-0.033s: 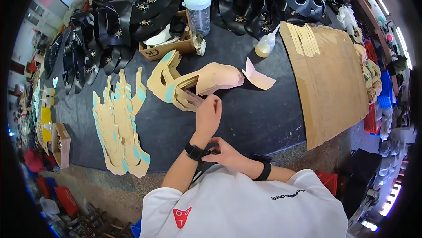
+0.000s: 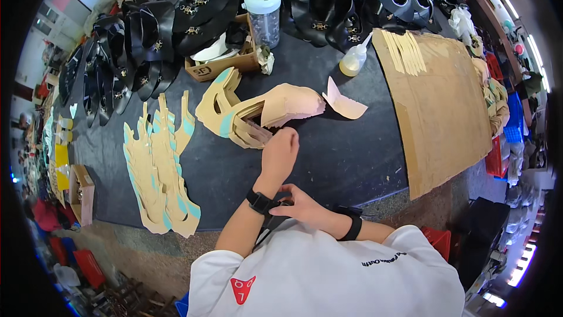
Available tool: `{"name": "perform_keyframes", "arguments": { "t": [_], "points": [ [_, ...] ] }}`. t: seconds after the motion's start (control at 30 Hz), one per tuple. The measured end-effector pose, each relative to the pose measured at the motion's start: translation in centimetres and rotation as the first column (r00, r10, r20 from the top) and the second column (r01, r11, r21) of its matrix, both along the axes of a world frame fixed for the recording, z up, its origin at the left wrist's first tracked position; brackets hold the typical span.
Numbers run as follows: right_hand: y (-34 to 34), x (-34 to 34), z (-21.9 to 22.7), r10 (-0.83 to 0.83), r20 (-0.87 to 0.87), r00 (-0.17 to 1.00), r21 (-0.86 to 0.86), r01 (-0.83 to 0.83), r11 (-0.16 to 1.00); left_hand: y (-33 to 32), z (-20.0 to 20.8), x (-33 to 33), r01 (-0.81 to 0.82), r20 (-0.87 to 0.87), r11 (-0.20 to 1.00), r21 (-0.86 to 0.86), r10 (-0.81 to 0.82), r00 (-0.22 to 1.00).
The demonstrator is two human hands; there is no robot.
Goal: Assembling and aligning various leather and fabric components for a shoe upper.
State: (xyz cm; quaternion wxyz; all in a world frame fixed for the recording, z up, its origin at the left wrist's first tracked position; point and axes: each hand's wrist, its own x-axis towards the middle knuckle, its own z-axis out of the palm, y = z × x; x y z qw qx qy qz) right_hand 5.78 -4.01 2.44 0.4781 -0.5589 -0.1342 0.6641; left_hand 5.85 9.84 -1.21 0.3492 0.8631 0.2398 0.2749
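My left hand (image 2: 280,152) is loosely closed just in front of a stack of tan shoe-upper pieces (image 2: 293,103); nothing shows in its fingers. A black wristwatch (image 2: 258,201) is on that wrist. The fingers of my right hand (image 2: 302,205) are bent around the dark strap at the watch's side, partly hiding it. Tan curved pieces with turquoise edges (image 2: 220,109) lie against the stack. A single folded tan piece (image 2: 346,103) lies to its right. On the left, overlapping tan cut pieces (image 2: 158,167) with turquoise marks are spread in rows.
Black shoe uppers with metal buckles (image 2: 155,30) line the far side of the dark table (image 2: 352,159). There also stand a small carton (image 2: 231,65), a lidded cup (image 2: 264,21) and a glue bottle (image 2: 353,62). At right lies a cardboard sheet (image 2: 440,123) bearing tan strips (image 2: 404,53).
My left hand has shifted very slightly to the right, its fingers a little differently bent. The pieces on the table look unmoved.
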Motion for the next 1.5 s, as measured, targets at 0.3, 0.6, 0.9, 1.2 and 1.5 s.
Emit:
{"name": "perform_keyframes", "arguments": {
  "t": [0.3,0.6,0.9,1.2,1.5],
  "points": [
    [0.2,0.1,-1.3,0.014,-0.102,0.995,0.179,0.004,0.984,-1.1,2.0,0.0,0.171,0.035,0.928,-0.330,-0.169,0.985],
    [1.1,2.0,-2.8,0.226,0.050,0.973,0.370,-0.228,0.901,-0.4,7.3,-1.0,0.319,0.136,-0.517,-0.794,0.361,0.923],
    [2.2,2.1,-4.9,0.323,0.174,0.930,0.517,-0.365,0.775,-1.0,8.3,-1.7,0.569,0.261,-0.585,-0.578,0.528,0.808],
    [0.3,9.0,-0.9,-0.280,0.183,0.942,0.373,0.197,0.907,8.4,6.9,-11.5,-0.290,-0.079,0.857,-0.425,0.284,0.956],
    [7.0,7.0,3.0,-0.184,0.564,0.805,0.373,-0.049,0.927,19.0,-1.0,-13.9,-0.144,-0.667,0.873,0.466,0.453,0.592]
  ]
}}
